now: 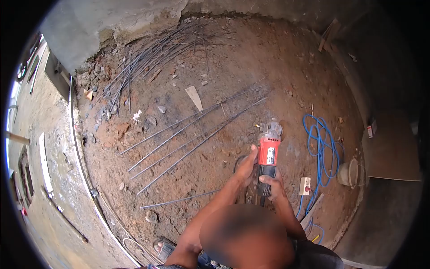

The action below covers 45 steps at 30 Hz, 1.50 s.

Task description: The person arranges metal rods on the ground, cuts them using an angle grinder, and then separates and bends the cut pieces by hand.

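A red and black angle grinder is held over the dirt floor, its disc end pointing away from me. My right hand wraps round the black rear part, thumb across the top. Against the left side of the body is my left hand, thumb pointing forward; its other fingers are mostly hidden, seemingly curled under the tool. Several long metal rods lie side by side on the ground, their far ends running towards the disc. A blurred rounded shape between my forearms covers part of the view.
A heap of thin metal rods lies by the far wall. On the right are a tangled blue cable, a white socket block, a bucket and a brown board. A flat wood piece lies near the rods.
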Tool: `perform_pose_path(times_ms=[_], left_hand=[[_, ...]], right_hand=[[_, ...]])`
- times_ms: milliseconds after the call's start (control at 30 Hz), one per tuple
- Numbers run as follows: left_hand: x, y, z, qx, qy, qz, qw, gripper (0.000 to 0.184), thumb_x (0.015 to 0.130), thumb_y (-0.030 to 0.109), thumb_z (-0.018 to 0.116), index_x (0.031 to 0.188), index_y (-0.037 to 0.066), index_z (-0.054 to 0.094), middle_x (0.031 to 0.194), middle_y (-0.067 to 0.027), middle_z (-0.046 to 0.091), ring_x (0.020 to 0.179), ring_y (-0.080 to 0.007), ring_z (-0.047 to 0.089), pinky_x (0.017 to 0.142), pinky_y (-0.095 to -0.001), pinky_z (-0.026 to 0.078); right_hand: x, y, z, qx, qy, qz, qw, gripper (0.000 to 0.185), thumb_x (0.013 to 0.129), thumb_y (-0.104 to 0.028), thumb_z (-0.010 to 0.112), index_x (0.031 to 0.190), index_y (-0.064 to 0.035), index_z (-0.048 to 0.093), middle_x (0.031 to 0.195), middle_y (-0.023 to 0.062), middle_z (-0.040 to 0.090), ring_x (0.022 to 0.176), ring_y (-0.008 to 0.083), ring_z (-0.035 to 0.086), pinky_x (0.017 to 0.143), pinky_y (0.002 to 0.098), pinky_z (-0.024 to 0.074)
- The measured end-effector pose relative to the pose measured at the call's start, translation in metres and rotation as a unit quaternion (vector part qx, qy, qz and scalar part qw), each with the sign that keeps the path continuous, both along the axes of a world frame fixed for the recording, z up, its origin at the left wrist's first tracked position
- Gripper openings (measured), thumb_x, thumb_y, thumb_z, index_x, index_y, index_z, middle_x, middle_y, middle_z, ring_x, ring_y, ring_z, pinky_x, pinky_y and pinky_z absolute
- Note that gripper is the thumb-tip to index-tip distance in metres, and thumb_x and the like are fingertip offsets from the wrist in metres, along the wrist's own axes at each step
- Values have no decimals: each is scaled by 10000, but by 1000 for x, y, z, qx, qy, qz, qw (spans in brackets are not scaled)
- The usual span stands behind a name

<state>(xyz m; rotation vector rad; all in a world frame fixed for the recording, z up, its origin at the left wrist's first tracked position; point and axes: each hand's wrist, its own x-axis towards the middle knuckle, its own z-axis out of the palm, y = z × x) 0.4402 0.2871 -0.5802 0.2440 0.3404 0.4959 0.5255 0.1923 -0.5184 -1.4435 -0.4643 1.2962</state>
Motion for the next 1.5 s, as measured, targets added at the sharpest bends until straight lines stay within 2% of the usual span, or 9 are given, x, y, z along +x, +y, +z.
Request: perform_pose_path(times_ms=[367,500,600,700,867,1033,1233,1333,1500], left_hand=[[-54,-3,14,-101,-28,17,994,558,955,514,452,1293,72,484,1224,-118,591,1107,-249,571,988,-414,428],[-46,-12,-2,-75,-18,12,997,615,951,532,448,1322,42,459,1252,-123,577,1148,-257,546,1003,-415,412],[-76,-8,-23,43,166,24,985,659,939,536,467,1372,43,407,1300,-159,536,1206,-302,501,1043,-479,364],[-158,8,-54,269,409,100,866,580,954,438,503,1366,39,414,1301,-188,529,1199,-317,515,1042,-493,383],[-272,34,-75,409,624,183,640,247,966,203,547,1111,7,588,1055,-93,630,952,-178,594,825,-313,477],[-284,42,-72,548,697,141,441,248,934,194,556,1089,2,583,1012,-188,583,989,-359,555,890,-413,440],[-272,40,-77,566,673,113,463,236,900,191,583,1069,26,587,1009,-211,567,972,-409,526,862,-466,429],[-272,39,-84,586,677,103,434,219,884,191,602,1044,42,593,982,-198,575,917,-393,549,804,-464,444],[-267,46,-99,587,670,108,441,172,867,195,620,975,62,594,933,-173,565,879,-369,556,764,-446,446]], right_hand=[[-25,-3,-17,-3,68,96,993,611,655,-133,734,1170,-22,424,880,114,588,646,203,639,565,326,559],[-36,-1,-11,72,-77,13,994,593,641,-160,777,1130,-22,471,896,83,587,789,171,603,710,321,513],[-3,-8,-28,-87,-265,-12,960,730,611,-215,804,1218,-15,449,1000,103,598,918,217,589,842,354,477],[49,-13,-56,-206,-429,-59,878,727,608,-248,818,1187,-2,453,995,166,637,912,288,633,819,381,494],[110,-38,-94,-365,-549,-87,747,743,634,-314,793,1232,-37,449,1050,247,639,989,417,622,849,476,487],[107,-45,-107,-423,-576,-66,697,897,653,-461,800,1335,-46,391,1110,266,619,998,436,614,873,502,477],[102,-44,-127,-441,-586,-88,674,975,646,-563,787,1319,16,384,1110,275,612,1018,445,601,868,495,476],[119,-56,-138,-369,-561,-67,738,969,675,-566,767,1329,27,368,1108,280,604,1030,457,586,881,491,469],[124,-67,-152,-303,-613,-85,725,859,775,-451,727,1364,35,331,1231,311,508,1121,437,526,959,486,420]])
